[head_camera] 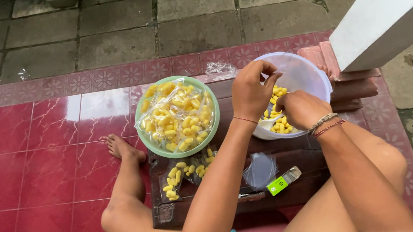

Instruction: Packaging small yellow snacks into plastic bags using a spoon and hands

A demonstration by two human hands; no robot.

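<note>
Person is barefoot with bare arms and legs. Left hand [250, 92]: 1 thin red string at the wrist. Right hand [300, 109]: 2 bracelets, 1 pale beaded, 1 thin red cord. Shorts are teal with white stripes.

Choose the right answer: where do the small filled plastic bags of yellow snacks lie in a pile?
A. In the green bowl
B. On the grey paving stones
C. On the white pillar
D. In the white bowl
A: the sealed bags of yellow snacks are heaped in the green bowl, while the white bowl under both hands holds loose yellow pieces.
</note>
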